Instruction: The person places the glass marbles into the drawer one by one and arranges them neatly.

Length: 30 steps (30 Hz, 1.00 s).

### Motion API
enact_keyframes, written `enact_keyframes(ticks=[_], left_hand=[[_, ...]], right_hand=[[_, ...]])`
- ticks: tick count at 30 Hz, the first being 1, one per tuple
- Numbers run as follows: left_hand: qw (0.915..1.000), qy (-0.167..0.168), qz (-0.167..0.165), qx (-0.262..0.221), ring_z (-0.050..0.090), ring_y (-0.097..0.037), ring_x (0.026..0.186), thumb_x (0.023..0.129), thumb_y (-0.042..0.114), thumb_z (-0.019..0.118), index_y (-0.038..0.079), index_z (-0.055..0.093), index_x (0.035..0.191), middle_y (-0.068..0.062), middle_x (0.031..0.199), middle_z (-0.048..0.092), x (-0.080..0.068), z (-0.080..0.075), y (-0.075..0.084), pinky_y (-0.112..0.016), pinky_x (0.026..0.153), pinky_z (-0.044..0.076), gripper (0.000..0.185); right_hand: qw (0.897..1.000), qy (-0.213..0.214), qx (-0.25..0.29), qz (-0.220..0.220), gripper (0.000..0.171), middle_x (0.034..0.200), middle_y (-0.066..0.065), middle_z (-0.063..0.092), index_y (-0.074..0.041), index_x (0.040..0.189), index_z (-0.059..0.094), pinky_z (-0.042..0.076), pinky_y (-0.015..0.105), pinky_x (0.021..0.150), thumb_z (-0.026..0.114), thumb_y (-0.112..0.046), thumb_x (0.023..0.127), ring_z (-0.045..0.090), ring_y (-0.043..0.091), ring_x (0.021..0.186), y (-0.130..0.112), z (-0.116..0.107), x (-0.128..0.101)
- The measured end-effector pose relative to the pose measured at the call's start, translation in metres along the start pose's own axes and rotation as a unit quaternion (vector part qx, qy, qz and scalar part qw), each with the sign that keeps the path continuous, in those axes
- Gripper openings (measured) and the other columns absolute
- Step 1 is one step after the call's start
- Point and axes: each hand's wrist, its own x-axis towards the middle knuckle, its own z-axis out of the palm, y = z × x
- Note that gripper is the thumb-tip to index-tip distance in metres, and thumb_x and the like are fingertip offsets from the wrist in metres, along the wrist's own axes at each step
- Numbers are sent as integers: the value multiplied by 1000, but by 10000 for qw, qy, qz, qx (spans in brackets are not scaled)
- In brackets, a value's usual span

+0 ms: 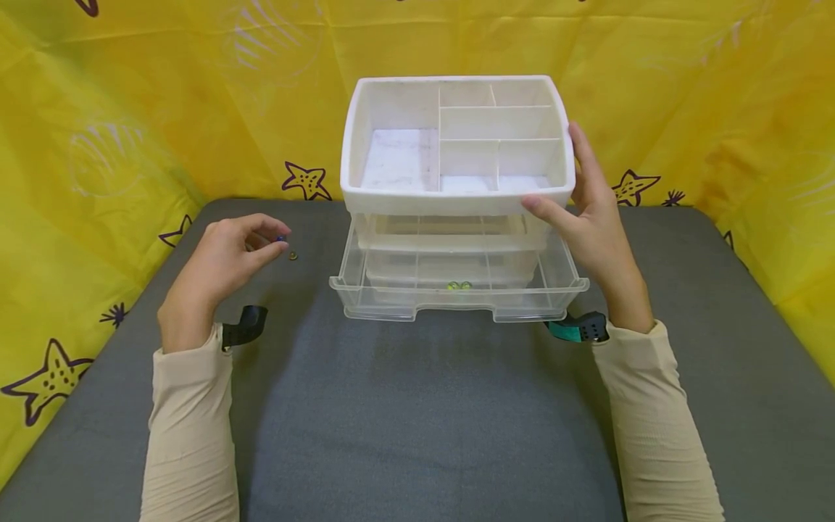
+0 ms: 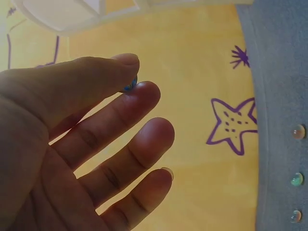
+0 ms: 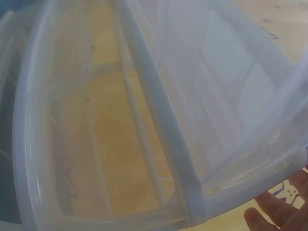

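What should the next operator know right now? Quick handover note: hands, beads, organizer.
Left hand: pinches a small blue bead between thumb and forefinger, above the grey mat.
Right hand: open, steadying the white organizer at its right corner.
Bottom clear drawer: pulled out, a couple of beads already inside.
Left: one bead lies on the mat by the left hand; the wrist view shows three more at the mat's edge.

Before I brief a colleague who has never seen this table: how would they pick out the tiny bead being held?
Start at the white organiser in the middle of the grey mat, then go to the left hand. Pinched between its thumb and forefinger is a blue bead. Unlike the pale beads lying loose on the mat, it is dark blue and off the surface.
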Motion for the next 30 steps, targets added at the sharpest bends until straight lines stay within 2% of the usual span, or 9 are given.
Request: enact_keyframes(ticks=[4,10,15,19,24,30], left_hand=[[10000,68,26,10,64,-12,79,95,17,68,8,70,111,-14,98,74,-1,0,6,-15,66,43,19],[9994,234,249,11,65,-17,79,95,17,68,7,70,111,-13,94,74,-2,0,16,-13,66,42,19],[9978,508,435,-39,58,0,74,93,14,69,7,71,110,-12,92,74,-1,2,23,-11,68,42,18],[9952,739,642,-82,53,7,74,93,12,70,7,72,109,-10,92,74,-1,5,29,-11,70,41,18],[9886,1106,1000,-190,51,11,74,90,8,72,5,73,106,-10,91,74,0,9,35,-9,72,42,17],[9749,1628,1481,-350,50,12,74,87,4,74,3,74,103,-11,84,74,0,14,43,-8,72,41,16]], right_hand=[[10000,10,27,-6,88,153,5,40,-29,158,23,56,17,83,73,-10,88,55,22,115,0,0,0],[10000,18,79,-49,87,152,5,42,-28,158,23,55,15,82,72,-8,88,55,22,114,-1,-1,0],[10000,35,73,-34,88,154,5,41,-28,158,23,54,15,83,73,-9,88,55,21,114,-1,-1,0],[9999,35,115,-25,88,154,5,40,-29,158,24,54,15,83,73,-9,88,54,22,114,-1,-1,0],[9998,23,164,-66,87,154,5,40,-28,158,24,55,15,84,73,-8,88,54,23,115,-1,-1,0],[9998,19,200,-80,87,154,4,40,-28,158,24,55,16,85,73,-8,88,54,23,116,-1,-1,-1]])
